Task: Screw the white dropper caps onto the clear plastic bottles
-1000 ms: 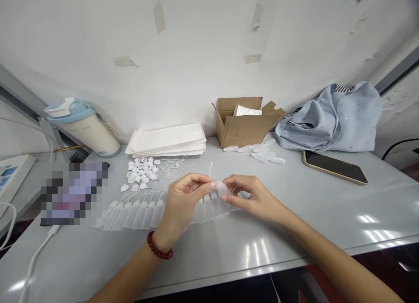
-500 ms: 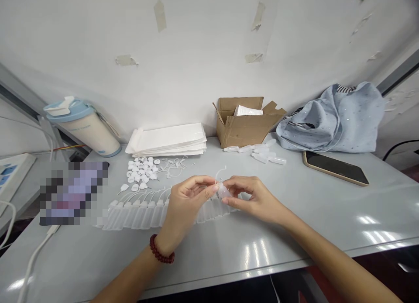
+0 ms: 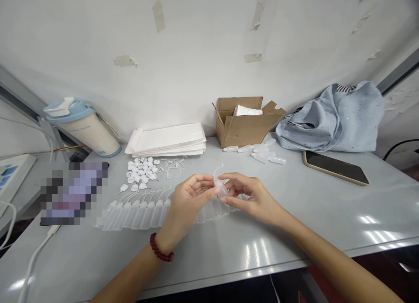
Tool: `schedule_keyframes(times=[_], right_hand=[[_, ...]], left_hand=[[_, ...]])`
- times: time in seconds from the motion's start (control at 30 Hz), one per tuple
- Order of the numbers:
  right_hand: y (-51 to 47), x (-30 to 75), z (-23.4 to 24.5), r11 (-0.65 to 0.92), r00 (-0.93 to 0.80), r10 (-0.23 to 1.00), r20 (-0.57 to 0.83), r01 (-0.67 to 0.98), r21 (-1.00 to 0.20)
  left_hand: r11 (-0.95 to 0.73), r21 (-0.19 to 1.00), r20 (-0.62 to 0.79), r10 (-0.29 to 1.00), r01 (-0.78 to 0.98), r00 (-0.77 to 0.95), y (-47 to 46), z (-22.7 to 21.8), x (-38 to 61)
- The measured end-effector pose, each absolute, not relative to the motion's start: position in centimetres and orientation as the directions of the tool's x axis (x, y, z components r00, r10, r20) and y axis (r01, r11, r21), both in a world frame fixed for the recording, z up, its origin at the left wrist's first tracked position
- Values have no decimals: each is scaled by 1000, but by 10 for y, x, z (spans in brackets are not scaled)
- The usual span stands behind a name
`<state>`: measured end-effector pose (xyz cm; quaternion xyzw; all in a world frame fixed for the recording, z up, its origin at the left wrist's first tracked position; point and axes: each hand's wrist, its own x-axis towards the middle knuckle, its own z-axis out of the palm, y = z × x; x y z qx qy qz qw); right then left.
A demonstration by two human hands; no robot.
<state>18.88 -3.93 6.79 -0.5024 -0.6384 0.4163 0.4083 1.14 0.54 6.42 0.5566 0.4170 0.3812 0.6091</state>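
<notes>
Both hands meet above the middle of the grey table (image 3: 294, 233). My right hand (image 3: 252, 198) pinches a small translucent plastic bottle (image 3: 222, 190) with a thin curved tail sticking up. My left hand (image 3: 188, 202), with a red bead bracelet on the wrist, pinches the bottle's tip from the left. Just below and behind the hands lies a row of several similar translucent bottles (image 3: 137, 211) side by side. A heap of small white caps (image 3: 140, 172) and thin plastic stems (image 3: 173, 165) lies beyond the row.
A stack of white bags (image 3: 168, 140) and an open cardboard box (image 3: 244, 119) stand at the wall. Loose bottles (image 3: 262, 152) lie by the box. A phone (image 3: 335, 166) and blue cloth bag (image 3: 330, 119) are right; a lidded cup (image 3: 83, 126) and a blurred object (image 3: 73, 191) are left.
Both hands have lifted slightly with the small bottle and the left fingers have closed in on its tip. The curved tail now points up and to the right.
</notes>
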Motion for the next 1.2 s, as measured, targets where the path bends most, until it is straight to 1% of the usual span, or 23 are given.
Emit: schedule_keyframes(times=[0.1,0.17,0.2,0.23,0.3,0.33,0.4,0.53,0.67,0.8,0.9,0.97,1.03,1.1,1.2], right_hand=[[-39,189,67,149,-153,982,106,302,-942],[-38,190,66,141,-122,987,108,308,-941],[-38,190,66,137,-103,988,110,310,-941],[-38,191,65,136,-86,990,115,309,-941],[-38,192,65,132,-65,991,118,297,-946],[-37,193,64,129,-62,991,116,282,-951],[-37,194,65,124,-63,992,112,242,-962],[-38,193,66,117,-68,992,104,211,-970],[-38,191,65,126,-49,992,118,223,-967],[-39,193,65,170,-25,985,169,272,-947],[-38,200,70,202,-8,977,212,336,-920],[-37,208,76,202,-5,976,217,392,-897],[-36,216,82,177,-23,983,184,422,-889],[-35,223,84,123,-25,992,124,410,-904],[-32,228,82,52,43,996,75,391,-919]], left_hand=[[64,997,-74,925,37,373,5,62,11],[-50,994,12,936,98,352,3,60,11],[-149,978,94,938,144,332,1,58,11],[-271,942,200,928,200,315,0,57,12],[-510,801,420,852,313,313,-4,54,12],[-600,718,501,797,354,337,-5,54,12],[-714,585,583,700,386,412,-7,53,13],[-829,428,629,559,361,540,-6,51,16],[-868,323,694,489,378,529,-4,48,19],[-882,273,744,447,385,497,-4,47,26],[-884,283,750,446,373,489,-6,47,33],[-879,323,728,467,350,502,-7,47,38],[-869,371,692,493,326,528,-9,45,43],[-859,408,642,511,310,572,-11,44,47],[-849,439,573,517,294,636,-13,44,52]])
